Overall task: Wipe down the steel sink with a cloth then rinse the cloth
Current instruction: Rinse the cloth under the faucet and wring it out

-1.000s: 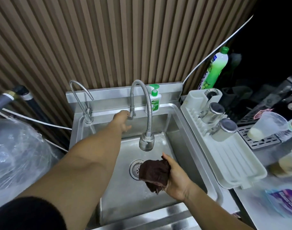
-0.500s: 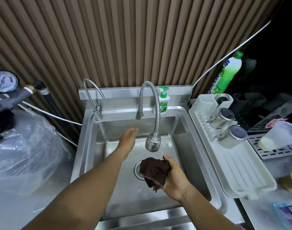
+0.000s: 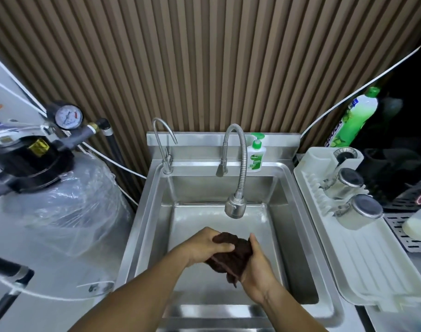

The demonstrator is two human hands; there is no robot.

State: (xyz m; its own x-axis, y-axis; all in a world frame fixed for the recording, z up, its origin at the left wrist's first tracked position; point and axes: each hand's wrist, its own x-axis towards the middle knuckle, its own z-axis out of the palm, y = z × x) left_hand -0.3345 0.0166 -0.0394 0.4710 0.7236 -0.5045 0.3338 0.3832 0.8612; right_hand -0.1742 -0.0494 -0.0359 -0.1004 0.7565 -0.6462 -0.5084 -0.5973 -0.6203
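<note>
The left hand [image 3: 204,248] and right hand [image 3: 258,268] both grip the bunched dark brown cloth [image 3: 231,258] above the floor of the square stainless steel sink [image 3: 276,207]. The left fingers curl over its top and the right fingers wrap its right side. Beyond the fingers, the flexible steel tap's spray head [image 3: 235,208] hangs apart from the cloth; the sink's side walls stand well off, and its front rim lies under the wrists.

"Dettol" | label of white pump bottle [image 3: 255,159] | green bottle [image 3: 355,121] lettering: too blurred | gauge [image 3: 68,116] numbers: too small
</note>
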